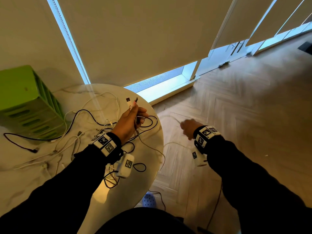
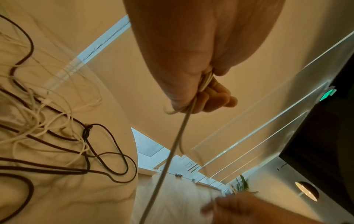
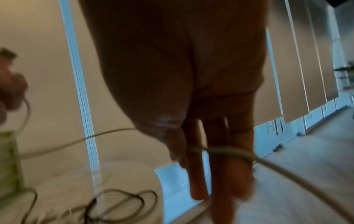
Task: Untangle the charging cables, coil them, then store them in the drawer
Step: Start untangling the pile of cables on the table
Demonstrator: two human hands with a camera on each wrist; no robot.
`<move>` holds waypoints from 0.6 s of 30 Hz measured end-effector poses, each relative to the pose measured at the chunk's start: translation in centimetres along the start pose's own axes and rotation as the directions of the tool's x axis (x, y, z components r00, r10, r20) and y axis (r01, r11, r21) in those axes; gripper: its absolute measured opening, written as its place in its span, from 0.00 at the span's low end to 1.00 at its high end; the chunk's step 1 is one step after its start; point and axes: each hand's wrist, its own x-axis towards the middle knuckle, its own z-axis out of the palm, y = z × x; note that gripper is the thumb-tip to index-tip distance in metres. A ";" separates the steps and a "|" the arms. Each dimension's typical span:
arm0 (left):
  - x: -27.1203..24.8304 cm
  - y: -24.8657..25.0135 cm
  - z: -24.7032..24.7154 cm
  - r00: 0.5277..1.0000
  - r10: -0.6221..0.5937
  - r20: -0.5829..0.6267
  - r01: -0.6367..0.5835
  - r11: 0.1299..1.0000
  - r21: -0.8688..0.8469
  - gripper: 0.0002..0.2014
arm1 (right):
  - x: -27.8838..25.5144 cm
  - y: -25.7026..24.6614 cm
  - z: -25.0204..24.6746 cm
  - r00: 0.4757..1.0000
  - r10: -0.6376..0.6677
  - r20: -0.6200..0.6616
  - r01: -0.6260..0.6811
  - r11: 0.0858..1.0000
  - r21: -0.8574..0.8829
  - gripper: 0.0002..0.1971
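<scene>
My left hand (image 1: 131, 119) is raised over the round table's right side and grips a pale grey cable (image 1: 152, 147), whose two plug ends (image 1: 128, 100) stick up above the fist. In the left wrist view the left hand (image 2: 184, 60) has curled fingers round doubled strands of the cable (image 2: 172, 151). The cable runs off the table edge to my right hand (image 1: 190, 127), held over the floor. In the blurred right wrist view the right hand (image 3: 210, 136) has the cable (image 3: 287, 171) lying across its fingers under the thumb. A tangle of black and white cables (image 1: 81, 132) lies on the table.
The white marble table (image 1: 162, 141) has a green slotted drawer unit (image 1: 25, 102) at its back left. Wooden floor spreads out to the right. A blue shoe (image 1: 148, 200) and a thin dark cable (image 1: 162, 200) show below the table edge.
</scene>
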 end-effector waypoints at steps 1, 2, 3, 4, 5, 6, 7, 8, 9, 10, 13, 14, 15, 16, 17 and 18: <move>-0.1 0.1 -0.2 1.000 0.001 0.001 -0.001 0.999 -0.042 0.22 | -0.3 0.0 0.7 0.993 0.052 0.108 -0.040 0.993 -0.112 0.14; -0.3 0.3 -0.4 1.000 -0.002 0.007 0.003 0.997 -0.079 0.22 | -0.6 -0.2 1.4 0.981 0.088 0.172 -0.057 0.982 -0.179 0.18; -0.4 0.3 -0.5 1.000 -0.009 0.016 0.010 0.994 -0.105 0.22 | -0.9 -0.5 2.0 0.978 0.077 0.193 -0.043 0.984 -0.174 0.25; -0.4 0.3 -0.6 0.999 -0.019 0.028 0.022 0.991 -0.133 0.22 | -0.9 -1.1 2.6 0.984 0.014 0.177 0.004 0.995 -0.101 0.35; -0.4 0.1 -0.7 0.999 -0.028 0.037 0.034 0.987 -0.156 0.21 | -1.3 -2.1 2.9 0.985 -0.100 0.141 0.099 0.995 0.012 0.44; -0.4 -0.1 -0.7 0.998 -0.037 0.047 0.044 0.984 -0.174 0.21 | -1.8 -3.4 2.8 0.966 -0.239 0.101 0.227 0.967 0.115 0.48; -0.3 -0.3 -0.9 0.998 -0.043 0.050 0.051 0.983 -0.177 0.21 | -2.5 -5.0 2.5 0.923 -0.381 0.059 0.365 0.912 0.186 0.48; -0.2 -0.5 -0.9 0.998 -0.044 0.055 0.053 0.984 -0.172 0.21 | -3.3 -6.7 2.1 0.866 -0.500 0.008 0.483 0.841 0.244 0.44; -0.1 -0.6 -1.0 0.998 -0.041 0.057 0.049 0.987 -0.151 0.22 | -3.9 -8.2 1.7 0.816 -0.577 -0.033 0.557 0.770 0.311 0.37; 0.0 -0.7 -1.2 0.998 -0.036 0.059 0.043 0.992 -0.120 0.22 | -4.4 -9.4 1.1 0.790 -0.611 -0.057 0.581 0.716 0.387 0.28; 0.2 -1.0 -1.9 0.999 -0.015 0.037 0.014 0.999 0.042 0.23 | -4.8 -10.5 -0.4 0.790 -0.609 -0.064 0.571 0.695 0.438 0.15; 0.1 -0.9 -2.1 1.000 -0.012 0.027 0.009 0.994 0.111 0.23 | -4.6 -10.1 -0.8 0.802 -0.591 -0.089 0.575 0.724 0.381 0.15; 0.1 -0.9 -2.3 1.000 -0.015 0.015 0.012 0.982 0.189 0.24 | -4.1 -9.4 -1.1 0.822 -0.557 -0.119 0.562 0.762 0.320 0.16; 0.0 -1.0 -2.4 1.000 -0.020 0.004 0.018 0.966 0.258 0.25 | -3.6 -8.5 -1.3 0.850 -0.507 -0.147 0.527 0.809 0.260 0.18; 0.0 -1.0 -2.4 1.000 -0.026 0.001 0.024 0.951 0.308 0.26 | -3.1 -7.6 -1.7 0.881 -0.441 -0.171 0.470 0.860 0.199 0.19; -0.1 -1.2 -2.3 0.999 -0.032 0.003 0.030 0.943 0.331 0.27 | -2.6 -6.7 -1.9 0.910 -0.370 -0.185 0.396 0.908 0.134 0.21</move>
